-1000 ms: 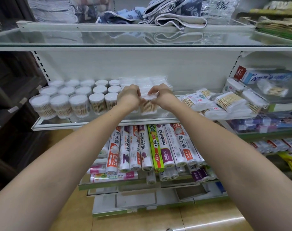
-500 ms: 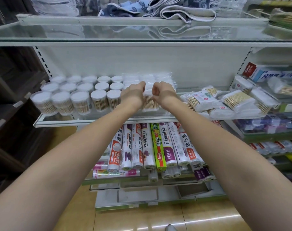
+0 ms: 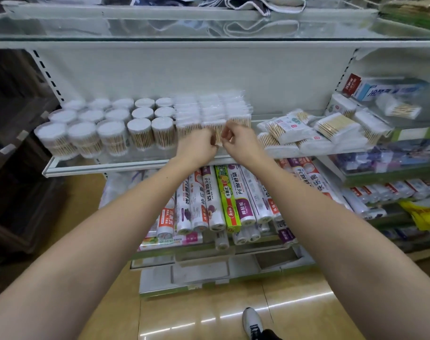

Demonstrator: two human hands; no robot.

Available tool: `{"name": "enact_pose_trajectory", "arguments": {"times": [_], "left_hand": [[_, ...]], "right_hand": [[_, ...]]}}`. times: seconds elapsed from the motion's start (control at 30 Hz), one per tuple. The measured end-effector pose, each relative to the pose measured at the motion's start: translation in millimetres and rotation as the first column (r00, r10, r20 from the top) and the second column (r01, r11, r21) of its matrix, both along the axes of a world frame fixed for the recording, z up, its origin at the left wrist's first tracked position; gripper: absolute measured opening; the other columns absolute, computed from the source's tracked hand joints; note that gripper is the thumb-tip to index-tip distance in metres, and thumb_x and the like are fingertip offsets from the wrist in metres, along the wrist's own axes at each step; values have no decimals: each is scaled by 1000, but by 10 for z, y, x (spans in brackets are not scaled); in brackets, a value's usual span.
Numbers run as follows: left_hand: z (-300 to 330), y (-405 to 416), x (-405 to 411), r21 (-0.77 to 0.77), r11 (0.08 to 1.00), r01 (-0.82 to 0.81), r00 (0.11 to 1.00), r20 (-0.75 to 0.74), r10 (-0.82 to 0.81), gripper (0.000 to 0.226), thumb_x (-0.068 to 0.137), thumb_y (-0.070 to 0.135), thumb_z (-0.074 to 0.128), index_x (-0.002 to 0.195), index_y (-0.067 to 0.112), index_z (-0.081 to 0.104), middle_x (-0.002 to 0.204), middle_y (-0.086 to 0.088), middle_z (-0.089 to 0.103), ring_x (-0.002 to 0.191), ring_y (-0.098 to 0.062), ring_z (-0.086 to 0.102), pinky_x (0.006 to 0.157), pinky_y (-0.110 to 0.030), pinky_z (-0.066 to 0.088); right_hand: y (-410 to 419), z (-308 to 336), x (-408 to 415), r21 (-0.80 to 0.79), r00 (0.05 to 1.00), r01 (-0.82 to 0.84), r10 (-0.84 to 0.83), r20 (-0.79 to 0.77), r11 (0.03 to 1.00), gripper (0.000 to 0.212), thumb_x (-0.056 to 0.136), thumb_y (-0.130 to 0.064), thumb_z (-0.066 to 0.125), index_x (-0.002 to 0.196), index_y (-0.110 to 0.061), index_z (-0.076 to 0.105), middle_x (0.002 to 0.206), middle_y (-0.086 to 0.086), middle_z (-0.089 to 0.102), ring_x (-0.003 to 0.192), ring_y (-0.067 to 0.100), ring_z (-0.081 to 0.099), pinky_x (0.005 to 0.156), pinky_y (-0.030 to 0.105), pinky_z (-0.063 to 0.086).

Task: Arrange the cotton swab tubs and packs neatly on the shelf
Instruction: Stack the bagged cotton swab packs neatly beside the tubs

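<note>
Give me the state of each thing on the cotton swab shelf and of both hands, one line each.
Round swab tubs: upright, lids on, in tidy rows at left.
Middle swab packs: standing in neat rows.
Front pack: pinched between both hands.
Right swab packs: lying in a loose, jumbled pile.
Left hand: fingers curled on the front pack.
Right hand: pinching the same pack.

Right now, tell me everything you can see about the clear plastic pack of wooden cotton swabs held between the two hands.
The clear plastic pack of wooden cotton swabs stands upright at the front of the glass shelf, tan sticks showing through the wrap. The left hand and right hand pinch its sides. Matching packs stand close behind and beside it.
</note>
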State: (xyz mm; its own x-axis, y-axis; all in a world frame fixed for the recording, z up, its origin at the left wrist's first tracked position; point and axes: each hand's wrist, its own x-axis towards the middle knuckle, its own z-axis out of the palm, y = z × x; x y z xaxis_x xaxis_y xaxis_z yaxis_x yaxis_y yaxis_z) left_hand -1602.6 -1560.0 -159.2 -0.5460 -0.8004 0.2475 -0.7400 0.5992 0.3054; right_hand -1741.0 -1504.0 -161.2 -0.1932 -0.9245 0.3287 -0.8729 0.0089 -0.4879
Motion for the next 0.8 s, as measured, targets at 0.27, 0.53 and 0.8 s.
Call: {"name": "enact_pose_trajectory", "arguments": {"times": [0.27, 0.53, 0.8], "left_hand": [[-514, 579, -25, 72, 995, 70, 998, -5, -69, 7, 90, 25, 58, 92, 21, 63, 90, -1, 68, 87, -26, 64, 69, -35, 52], [-1321, 1511, -34, 265, 961, 84, 988, 106, -115, 4, 87, 23, 60, 90, 21, 61, 94, -10, 68, 94, -34, 64, 71, -39, 51], [-1682, 2515, -339, 322, 937, 138, 941, 252, -225, 3, 89, 25, 57, 92, 24, 59, 104, -9, 69, 101, -34, 64, 76, -41, 51]], "right_hand": [[808, -626, 22, -92, 993, 65, -55, 107, 994, 9, 86, -6, 61, 84, -14, 56, 84, -3, 53, 75, 11, 49, 68, 23, 40], [1835, -1631, -18, 100, 969, 105, -124, 212, 989, 4, 81, -10, 61, 84, -11, 60, 78, 4, 58, 71, 17, 52, 67, 32, 43], [2959, -2034, -254, 200, 927, 179, -233, 293, 963, 6, 82, -9, 64, 88, -7, 63, 79, 5, 58, 74, 15, 52, 70, 27, 40]]}}
